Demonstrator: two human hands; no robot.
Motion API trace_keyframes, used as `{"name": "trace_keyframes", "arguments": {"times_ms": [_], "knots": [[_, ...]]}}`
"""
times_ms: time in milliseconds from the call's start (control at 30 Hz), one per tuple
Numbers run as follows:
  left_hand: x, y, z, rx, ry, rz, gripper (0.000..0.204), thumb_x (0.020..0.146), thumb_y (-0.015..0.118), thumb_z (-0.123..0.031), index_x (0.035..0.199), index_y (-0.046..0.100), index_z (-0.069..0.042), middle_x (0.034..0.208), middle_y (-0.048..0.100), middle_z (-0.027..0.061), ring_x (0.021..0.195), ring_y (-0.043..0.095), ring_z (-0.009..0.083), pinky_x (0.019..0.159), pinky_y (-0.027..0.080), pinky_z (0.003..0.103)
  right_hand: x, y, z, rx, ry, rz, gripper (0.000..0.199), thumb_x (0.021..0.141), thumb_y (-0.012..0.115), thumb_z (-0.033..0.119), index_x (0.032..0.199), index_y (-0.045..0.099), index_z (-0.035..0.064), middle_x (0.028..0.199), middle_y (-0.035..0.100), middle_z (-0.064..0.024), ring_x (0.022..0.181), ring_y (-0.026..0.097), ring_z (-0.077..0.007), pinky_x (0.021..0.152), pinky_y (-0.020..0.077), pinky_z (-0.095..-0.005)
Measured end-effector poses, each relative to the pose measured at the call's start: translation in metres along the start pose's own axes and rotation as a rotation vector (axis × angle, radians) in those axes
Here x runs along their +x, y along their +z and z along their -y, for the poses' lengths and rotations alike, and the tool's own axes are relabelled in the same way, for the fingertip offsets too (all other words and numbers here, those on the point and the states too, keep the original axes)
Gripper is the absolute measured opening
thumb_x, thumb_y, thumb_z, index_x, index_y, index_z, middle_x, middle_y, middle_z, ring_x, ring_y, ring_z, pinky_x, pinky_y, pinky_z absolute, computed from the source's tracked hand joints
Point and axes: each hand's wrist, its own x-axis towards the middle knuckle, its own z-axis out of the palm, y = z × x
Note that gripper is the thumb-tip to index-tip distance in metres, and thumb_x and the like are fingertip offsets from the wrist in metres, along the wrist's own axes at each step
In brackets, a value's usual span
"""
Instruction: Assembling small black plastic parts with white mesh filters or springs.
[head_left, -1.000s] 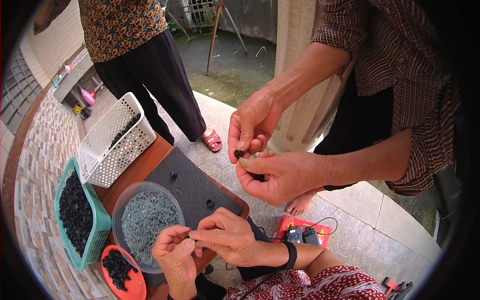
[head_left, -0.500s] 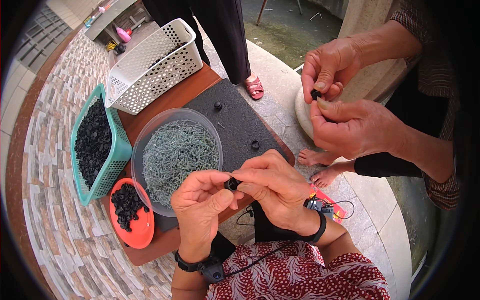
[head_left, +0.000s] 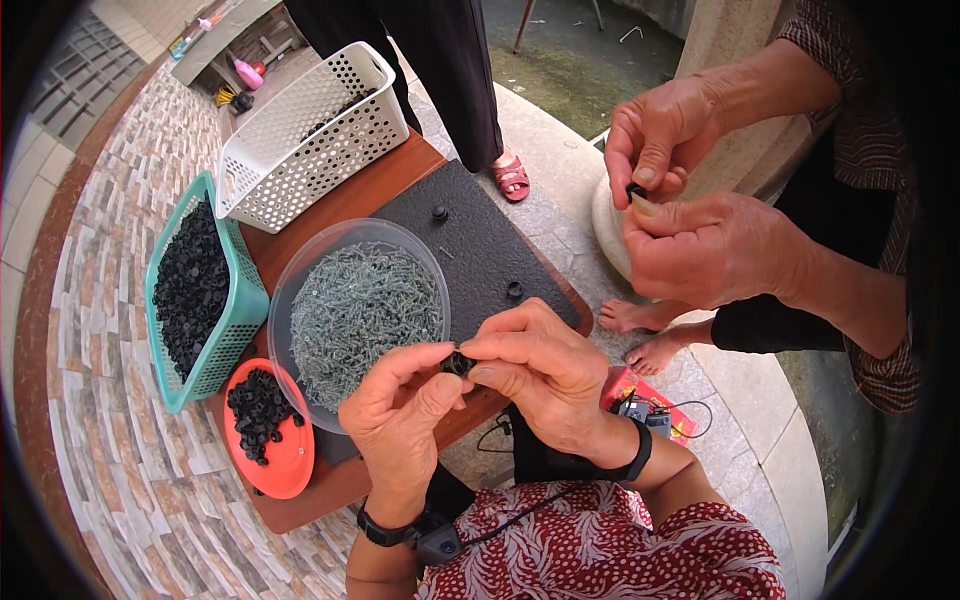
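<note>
Between my two hands, above the near edge of the table, is a small black plastic part (head_left: 458,364). My left hand (head_left: 398,408) pinches it from the left with thumb and forefinger. From the other side the fingertips of my right hand (head_left: 545,375) grip it too. Just beyond my hands stands a clear round tub (head_left: 284,330) full of thin metal screws (head_left: 365,320). Two more black parts, one farther off (head_left: 439,213) and one nearer (head_left: 515,290), sit on the dark mat (head_left: 480,235), with a loose screw (head_left: 447,252) close by.
At the left stand a teal basket (head_left: 250,300) of black parts and an orange plate (head_left: 300,465) with more. A white perforated basket (head_left: 300,165) is at the back. On the right, a co-worker's hands (head_left: 700,220) hold a black part. Another person's legs (head_left: 450,80) stand behind the table.
My hands stay pinched on the black part and have shifted very slightly left and up, with the part turned a little. The co-worker's hands barely moved.
</note>
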Motion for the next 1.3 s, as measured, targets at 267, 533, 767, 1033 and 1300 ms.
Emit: {"name": "trace_keyframes", "arguments": {"times_ms": [267,533,767,1033,1300], "knots": [[-0.005,-0.001,-0.005,0.152,-0.035,0.021,0.027,0.077,0.07,0.0,0.103,0.064,0.005,0.091,0.063,0.0107,0.069,0.061,0.0136,0.059,0.051,0.022,-0.002,0.0,-0.004,-0.005,0.014,-0.001,0.023,0.073,0.07,0.002,0.096,0.068,0.0047,0.083,0.063,-0.007,0.076,0.058,-0.0202,0.065,0.0449,-0.029],[-0.005,-0.005,-0.004,0.372,0.107,0.027,0.028,0.076,0.072,-0.001,0.102,0.065,0.003,0.089,0.063,0.0092,0.069,0.058,0.0108,0.062,0.048,0.02,-0.004,0.002,-0.002,0.043,0.013,-0.007,0.023,0.071,0.071,0.002,0.094,0.069,0.0038,0.084,0.063,-0.0077,0.075,0.058,-0.0196,0.064,0.0455,-0.0282],[-0.005,-0.003,-0.003,0.331,0.096,-0.035,0.025,0.077,0.072,-0.002,0.099,0.064,0.006,0.086,0.061,0.0075,0.07,0.059,0.0107,0.061,0.048,0.02,0.0,0.002,0.0,0.064,0.013,-0.021,0.022,0.071,0.071,0.002,0.093,0.068,0.0033,0.084,0.063,-0.0077,0.076,0.059,-0.0196,0.064,0.0457,-0.0284],[0.011,0.005,-0.012,0.231,0.028,-0.01,0.023,0.079,0.069,-0.001,0.1,0.063,0.005,0.083,0.062,0.0069,0.065,0.057,0.0099,0.058,0.049,0.02,0.009,0.005,-0.004,0.247,0.158,-0.048,0.018,0.075,0.068,-0.001,0.093,0.067,0.0018,0.083,0.062,-0.0057,0.075,0.056,-0.0146,0.065,0.0445,-0.0257],[0.027,0.011,-0.019,0.246,0.147,0.007,0.022,0.08,0.068,-0.002,0.1,0.059,0.003,0.08,0.062,0.0062,0.063,0.057,0.0092,0.053,0.044,0.019,0.025,0.01,-0.005,0.482,0.299,-0.067,0.016,0.078,0.067,0.0,0.093,0.066,-0.0013,0.083,0.061,-0.0024,0.073,0.055,-0.0059,0.064,0.0448,-0.0206]]}}
